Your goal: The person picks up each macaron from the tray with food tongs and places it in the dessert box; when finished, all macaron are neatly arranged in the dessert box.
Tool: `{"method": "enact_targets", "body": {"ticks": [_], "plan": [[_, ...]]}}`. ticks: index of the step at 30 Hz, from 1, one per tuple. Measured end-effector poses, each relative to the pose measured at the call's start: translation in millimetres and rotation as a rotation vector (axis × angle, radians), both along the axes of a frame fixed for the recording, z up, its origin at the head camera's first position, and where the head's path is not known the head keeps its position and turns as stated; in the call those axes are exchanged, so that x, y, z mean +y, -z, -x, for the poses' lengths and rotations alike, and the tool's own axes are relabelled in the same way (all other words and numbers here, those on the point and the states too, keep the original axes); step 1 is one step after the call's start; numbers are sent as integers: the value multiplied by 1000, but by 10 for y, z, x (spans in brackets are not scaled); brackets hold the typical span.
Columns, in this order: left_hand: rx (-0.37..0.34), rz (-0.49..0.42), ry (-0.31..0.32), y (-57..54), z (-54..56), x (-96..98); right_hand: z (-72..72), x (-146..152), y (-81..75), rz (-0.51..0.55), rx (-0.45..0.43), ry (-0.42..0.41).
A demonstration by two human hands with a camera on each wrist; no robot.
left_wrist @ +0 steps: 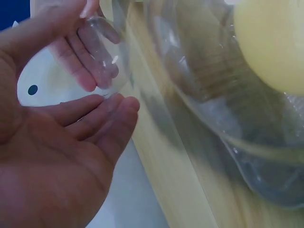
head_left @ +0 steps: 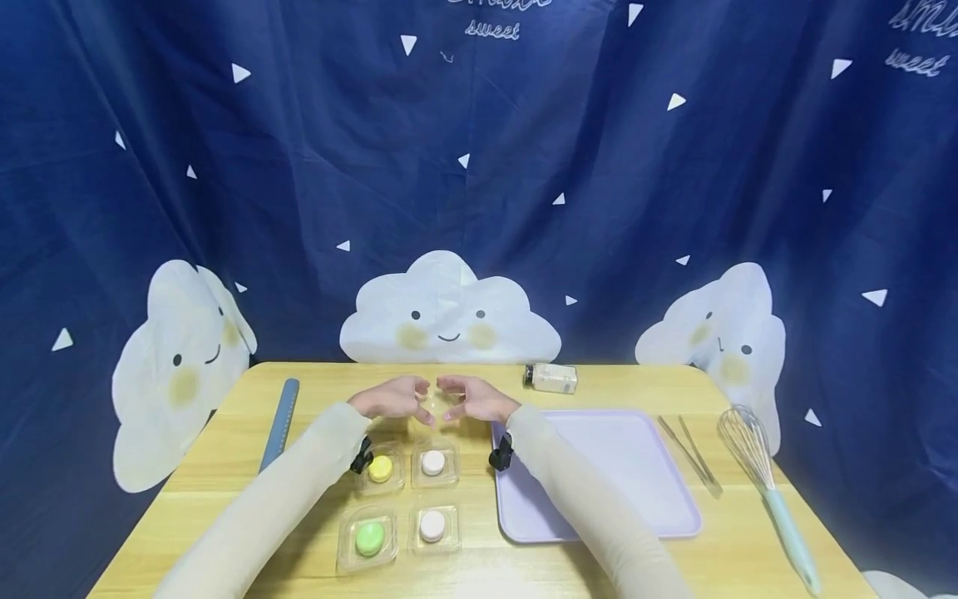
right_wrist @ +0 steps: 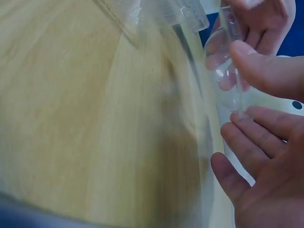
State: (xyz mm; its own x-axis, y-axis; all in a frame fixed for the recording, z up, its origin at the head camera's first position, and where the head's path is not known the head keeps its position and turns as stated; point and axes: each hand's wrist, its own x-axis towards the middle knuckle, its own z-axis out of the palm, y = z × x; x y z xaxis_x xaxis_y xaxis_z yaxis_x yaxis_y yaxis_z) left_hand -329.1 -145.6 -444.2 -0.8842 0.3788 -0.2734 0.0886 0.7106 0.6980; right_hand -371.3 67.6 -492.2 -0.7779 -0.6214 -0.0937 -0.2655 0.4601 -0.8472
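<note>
Over the table's far half, both hands hold a clear plastic dome lid (right_wrist: 228, 78) between them. My left hand (head_left: 397, 399) has its thumb at one edge and fingertips at the opposite edge. Facing it, my right hand (head_left: 479, 400) pinches the other side the same way, thumb (right_wrist: 243, 48) on the rim. Nearer the body stand clear plastic cases, each with a round macaron: yellow (head_left: 380, 468), white (head_left: 432, 462), green (head_left: 370, 538) and pale pink (head_left: 432, 526). The yellow one looms large in the left wrist view.
A lavender tray (head_left: 674, 499) lies under the right forearm. Metal tongs (head_left: 692, 456) and a whisk (head_left: 782, 524) with a light blue handle lie to its right. Behind it is a small black-capped bottle (head_left: 554, 378) on its side. A blue strip (head_left: 281, 423) lies at the left.
</note>
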Motion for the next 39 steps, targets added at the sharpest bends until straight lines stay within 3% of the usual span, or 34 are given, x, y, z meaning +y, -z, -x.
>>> {"method": "enact_targets", "body": {"ticks": [9,16,20,27,31,34,37,39], "plan": [[120,32,9,-47,3,-57,-45,-6,-46,56,25,36],[220,-2,64,-122,-20,-132,-105,-19,-166,135,50,-52],[216,-29,51,-152,-36,-161,-125,-27,-205,169,33,-53],[193,-57,40,-162,-34,-201,-177,-48,-233,169,72,41],[207,-143,4,-159,-16,-225,-203,-43,-281,179,115,111],[182,-310,-82,-175,10,-249,-220,-33,-333,174,276,204],[80,-500,-171,-236,35,-273,-229,-23,-373,140,573,292],[-29,-599,-199,-295,43,-290,-226,-12,-393,135,831,300]]}}
